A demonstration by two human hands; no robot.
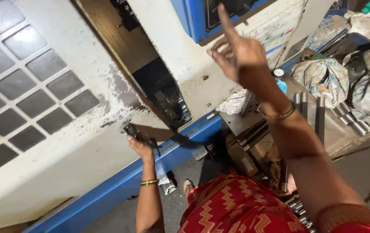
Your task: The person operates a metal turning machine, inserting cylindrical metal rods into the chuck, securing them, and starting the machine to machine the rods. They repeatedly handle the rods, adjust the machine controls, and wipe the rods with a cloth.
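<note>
My left hand (pixel 139 144) grips the black handle (pixel 132 130) on the white sliding door (pixel 64 142) of a large machine. The door has a grid of dark window panes (pixel 29 90). Beside the handle the door stands partly apart, showing a dark gap (pixel 167 97) into the machine. My right hand (pixel 237 54) is raised with the forefinger stretched up toward the blue-framed control panel (pixel 211 17); the other fingers are curled and hold nothing.
A workbench at the right carries several steel rods (pixel 321 114), crumpled cloths (pixel 323 77) and a metal block (pixel 245 123). More rods lie low near my right arm (pixel 299 211). A blue base rail (pixel 150 168) runs under the machine above the grey floor.
</note>
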